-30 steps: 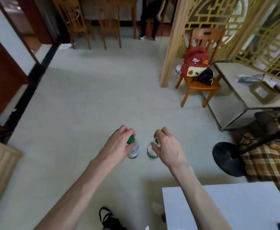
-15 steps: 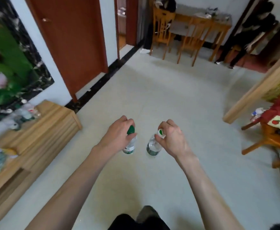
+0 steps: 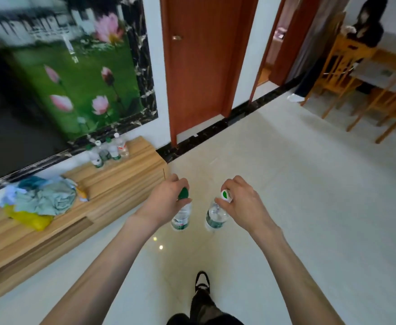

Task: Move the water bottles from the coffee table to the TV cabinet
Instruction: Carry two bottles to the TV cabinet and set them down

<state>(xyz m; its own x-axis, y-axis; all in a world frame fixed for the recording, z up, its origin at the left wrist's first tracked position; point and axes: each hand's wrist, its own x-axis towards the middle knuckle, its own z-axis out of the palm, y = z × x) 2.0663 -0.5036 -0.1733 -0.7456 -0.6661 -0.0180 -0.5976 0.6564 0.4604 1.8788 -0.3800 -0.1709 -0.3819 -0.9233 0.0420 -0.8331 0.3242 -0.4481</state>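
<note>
My left hand [image 3: 163, 202] grips a clear water bottle with a green cap [image 3: 181, 218] by its neck, so it hangs above the floor. In my right hand [image 3: 241, 205] hangs a second clear bottle [image 3: 214, 218] with a white-and-green cap, also held at the top. Both bottles hover over the pale tiles just right of the wooden TV cabinet [image 3: 126, 174]. Several water bottles [image 3: 109, 150] stand upright in a cluster on the cabinet's right end, against the wall.
A heap of grey-green cloth over a yellow bag [image 3: 40, 202] lies on the cabinet top. A dark TV screen [image 3: 6, 118] and a lotus mural are behind it. A red-brown door [image 3: 199, 66] is ahead; wooden chairs and a seated person [image 3: 361, 31] at far right.
The view has swung left: the coffee table and the red-bag chair are gone, and the TV cabinet with its bottles is now close. Both hands still hold their bottles.
</note>
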